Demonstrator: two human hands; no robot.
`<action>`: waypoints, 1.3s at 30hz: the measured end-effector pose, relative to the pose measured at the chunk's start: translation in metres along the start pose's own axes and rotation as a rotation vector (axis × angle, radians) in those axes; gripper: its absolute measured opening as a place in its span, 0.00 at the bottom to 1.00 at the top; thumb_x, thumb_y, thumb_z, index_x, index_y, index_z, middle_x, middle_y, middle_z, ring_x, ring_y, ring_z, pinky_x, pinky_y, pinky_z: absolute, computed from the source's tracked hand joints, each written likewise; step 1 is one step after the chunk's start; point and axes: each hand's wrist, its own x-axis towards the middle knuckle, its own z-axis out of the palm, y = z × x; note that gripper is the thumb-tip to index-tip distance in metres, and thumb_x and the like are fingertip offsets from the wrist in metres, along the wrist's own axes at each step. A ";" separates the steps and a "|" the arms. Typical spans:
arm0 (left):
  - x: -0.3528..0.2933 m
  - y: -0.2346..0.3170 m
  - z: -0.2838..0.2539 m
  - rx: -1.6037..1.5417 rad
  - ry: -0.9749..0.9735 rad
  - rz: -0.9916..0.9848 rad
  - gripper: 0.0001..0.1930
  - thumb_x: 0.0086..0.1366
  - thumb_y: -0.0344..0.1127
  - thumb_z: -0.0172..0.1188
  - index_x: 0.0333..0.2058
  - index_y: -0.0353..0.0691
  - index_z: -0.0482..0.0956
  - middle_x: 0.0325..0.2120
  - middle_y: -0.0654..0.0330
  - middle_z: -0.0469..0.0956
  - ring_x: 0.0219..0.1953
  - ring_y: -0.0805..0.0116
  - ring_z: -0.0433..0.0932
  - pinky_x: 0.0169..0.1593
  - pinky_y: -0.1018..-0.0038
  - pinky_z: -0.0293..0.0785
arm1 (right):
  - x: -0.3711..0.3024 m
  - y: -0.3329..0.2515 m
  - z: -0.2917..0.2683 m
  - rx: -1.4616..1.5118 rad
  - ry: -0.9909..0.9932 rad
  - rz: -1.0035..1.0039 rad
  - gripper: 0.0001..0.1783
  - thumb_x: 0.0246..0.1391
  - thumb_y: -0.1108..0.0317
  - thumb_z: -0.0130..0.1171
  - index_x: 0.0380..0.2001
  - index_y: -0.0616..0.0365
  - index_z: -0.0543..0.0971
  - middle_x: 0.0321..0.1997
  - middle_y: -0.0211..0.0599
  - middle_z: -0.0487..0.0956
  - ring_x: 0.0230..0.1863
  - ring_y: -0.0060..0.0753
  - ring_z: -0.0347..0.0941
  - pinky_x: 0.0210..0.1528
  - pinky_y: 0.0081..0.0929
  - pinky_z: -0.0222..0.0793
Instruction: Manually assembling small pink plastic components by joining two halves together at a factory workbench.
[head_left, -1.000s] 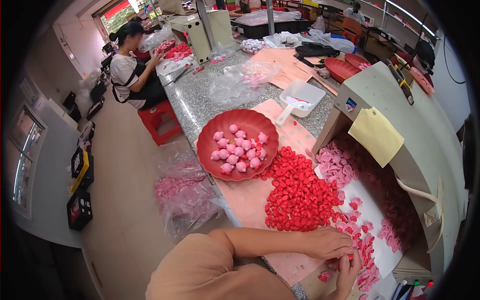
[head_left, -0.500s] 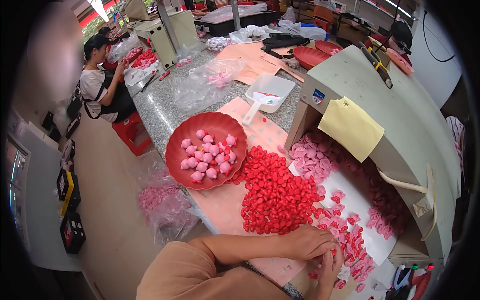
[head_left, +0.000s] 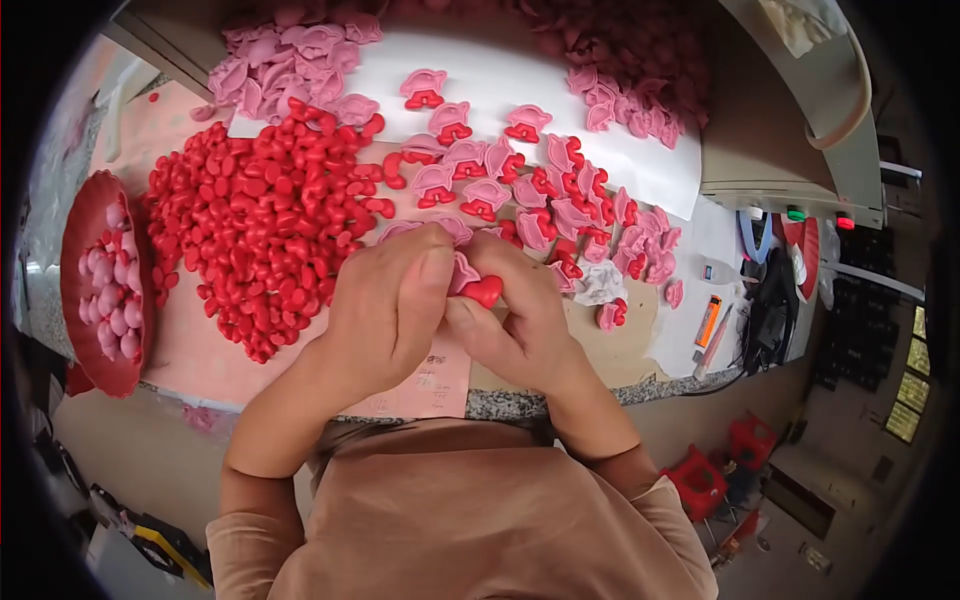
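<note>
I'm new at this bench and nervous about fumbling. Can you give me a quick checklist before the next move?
1. Red piece held: ok, at the right hand's thumb and fingers.
2. Pink piece fully joined to it: cannot tell, the hands hide the contact.
3. Left hand fingertips well placed: cannot tell, hidden.
4. Loose red pile at hand: ok, beside the left hand.
5. Pink-and-red pieces spread singly: not ok, many overlap.
6. Red bowl clear of both hands: ok, off to the left.
</note>
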 end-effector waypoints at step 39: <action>0.004 0.006 0.009 -0.040 0.082 -0.194 0.17 0.68 0.37 0.40 0.26 0.31 0.70 0.17 0.49 0.68 0.18 0.52 0.69 0.24 0.65 0.64 | -0.009 0.002 -0.006 0.831 -0.220 0.650 0.24 0.63 0.49 0.38 0.36 0.62 0.67 0.20 0.28 0.64 0.18 0.18 0.62 0.22 0.22 0.75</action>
